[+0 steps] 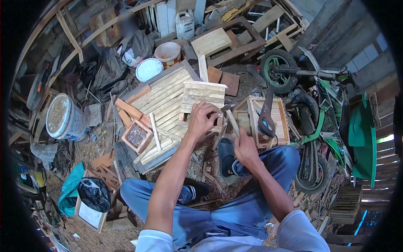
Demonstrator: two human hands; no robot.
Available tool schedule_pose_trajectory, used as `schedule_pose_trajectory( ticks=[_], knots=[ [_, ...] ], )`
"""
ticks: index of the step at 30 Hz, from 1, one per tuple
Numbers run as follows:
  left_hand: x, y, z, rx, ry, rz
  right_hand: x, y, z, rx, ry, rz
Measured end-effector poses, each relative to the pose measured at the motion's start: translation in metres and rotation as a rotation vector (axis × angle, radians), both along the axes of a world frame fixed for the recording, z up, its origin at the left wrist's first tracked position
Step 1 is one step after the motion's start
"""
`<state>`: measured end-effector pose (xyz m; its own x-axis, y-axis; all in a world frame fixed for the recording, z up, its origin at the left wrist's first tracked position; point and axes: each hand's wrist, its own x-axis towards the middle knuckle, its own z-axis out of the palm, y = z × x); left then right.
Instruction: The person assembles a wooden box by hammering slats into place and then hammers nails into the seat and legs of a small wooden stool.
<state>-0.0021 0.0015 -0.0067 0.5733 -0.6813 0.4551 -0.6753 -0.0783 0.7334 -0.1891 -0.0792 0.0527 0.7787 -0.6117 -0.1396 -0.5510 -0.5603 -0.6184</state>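
Note:
My left hand (203, 119) is at the front edge of a small slatted wooden piece (204, 93), its fingers bent together; what they pinch is too small to make out. That piece rests on a larger slatted wooden panel (168, 90). In my right hand (244, 145) is the wooden handle of a hammer (232, 121), its dark head raised beside the slatted piece, close to my left fingertips. A small wooden box of nails or screws (137, 135) stands on the panel's left part. A thin wooden strip (155, 131) lies beside it.
A wooden crate (277, 119) with a handsaw (267, 113) on it stands right of my right hand. A small motorbike (312, 109) is farther right. Buckets (148, 69) stand behind the panel, another bucket (65, 117) at the left. Wood scraps litter the floor.

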Motion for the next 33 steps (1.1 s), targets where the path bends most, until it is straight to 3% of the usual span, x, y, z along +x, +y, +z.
schedule_pose_trajectory(
  ticks=[4, 11, 33],
  knots=[
    [0.000, 0.001, 0.002, 0.002, -0.019, 0.002, 0.006, -0.003, 0.015, 0.079, -0.114, -0.134],
    [-0.008, -0.002, 0.008, -0.004, -0.062, -0.033, 0.012, -0.005, 0.015, 0.116, -0.164, -0.132],
    [-0.009, 0.000, 0.003, -0.026, -0.144, 0.008, -0.009, 0.003, -0.001, 0.084, -0.048, -0.039]
  ],
)
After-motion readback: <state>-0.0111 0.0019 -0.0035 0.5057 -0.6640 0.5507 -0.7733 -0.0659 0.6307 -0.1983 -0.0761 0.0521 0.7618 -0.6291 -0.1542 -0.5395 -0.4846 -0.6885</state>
